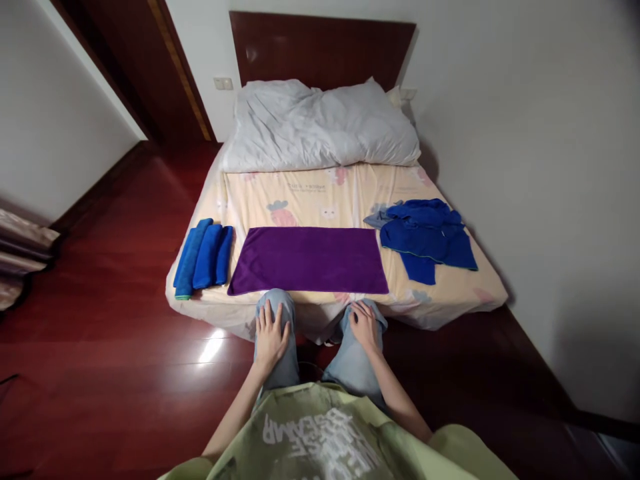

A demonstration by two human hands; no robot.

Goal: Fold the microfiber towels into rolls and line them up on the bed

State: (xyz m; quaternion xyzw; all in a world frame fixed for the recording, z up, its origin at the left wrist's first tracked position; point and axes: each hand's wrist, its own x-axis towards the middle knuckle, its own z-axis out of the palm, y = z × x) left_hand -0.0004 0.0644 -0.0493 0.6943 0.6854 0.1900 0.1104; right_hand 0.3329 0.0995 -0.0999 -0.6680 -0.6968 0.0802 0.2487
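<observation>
My left hand (271, 335) rests on my left knee with its fingers spread, holding nothing. On the other knee lies my right hand (364, 323), its fingers apart and also without anything in them. Just beyond my knees a purple towel (310, 260) is spread flat near the foot of the bed. Several rolled blue towels (204, 257) sit together to its left. To its right is a crumpled heap of blue towels (430, 230), with a greyer blue cloth (377, 219) partly under it.
The bed (300, 190) wears a pale yellow printed sheet. A bunched white quilt (320, 127) lies across its head, against a dark wooden headboard (323, 50). A wall (525, 200) runs along the right side. Reddish wooden floor (125, 313) shows at left, with a striped curtain (23, 253).
</observation>
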